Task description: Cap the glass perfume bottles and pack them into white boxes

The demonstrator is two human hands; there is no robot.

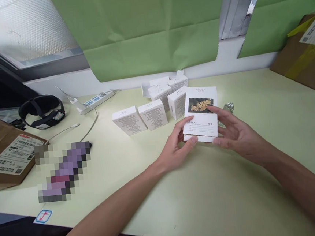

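Note:
A white carton (201,117) with a picture of yellow flowers on its front is held up between my two hands, over the table. My left hand (177,142) grips its lower left side, thumb at the bottom edge. My right hand (236,135) has its thumb at the lower right corner and a fingertip on the flower picture. A thin dark gap shows along the carton's lower flap. Partly hidden behind my right hand is a small clear glass bottle (228,107). Close to the left stand similar white boxes (153,114), several in all.
On the left are a brown parcel (8,153), a black head strap (41,113), a power strip (97,102) with cables and a blurred phone-like object (68,170). Another brown box (301,57) stands at the back right. Green paper (152,30) hangs behind the pale table (209,201).

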